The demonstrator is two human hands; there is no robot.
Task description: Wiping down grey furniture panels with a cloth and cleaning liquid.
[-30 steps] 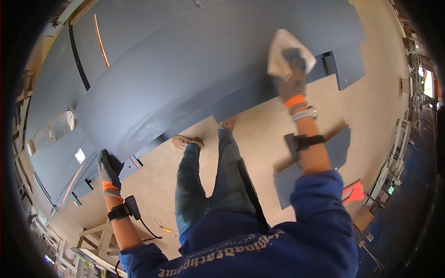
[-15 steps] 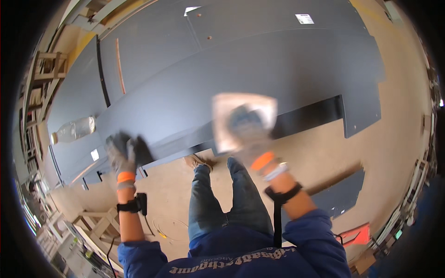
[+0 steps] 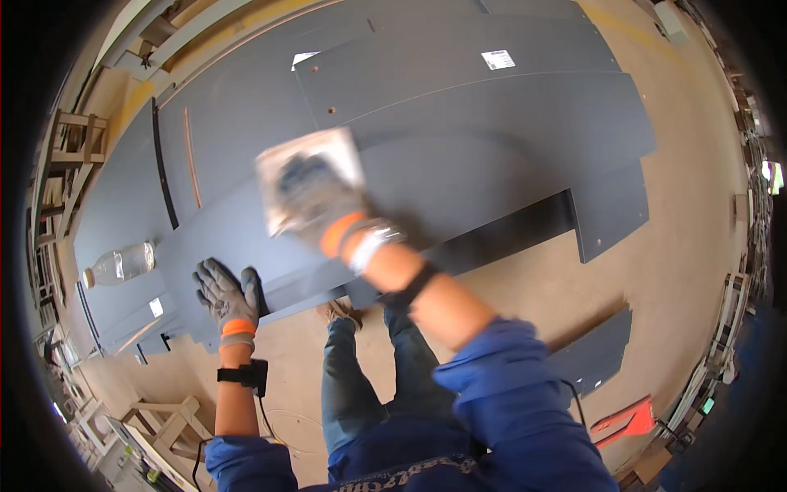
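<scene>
A large dark grey panel lies in front of me, on top of other grey panels. My right hand, in a grey work glove, presses a square pale cloth onto its surface left of the middle. The cloth and fingers are smeared by motion, and the palm covers the cloth's centre. My left hand, gloved as well, lies flat on the panel's near edge with fingers spread and nothing in them.
A clear plastic bottle lies on the panels at the left. A smaller grey panel and a red object are at the lower right. Wooden frames line the left side. A white label sticks to a far panel.
My right hand has swept the cloth left and farther from me across the panel. My left hand has come down flat, lower in the view, its fingers now spread.
</scene>
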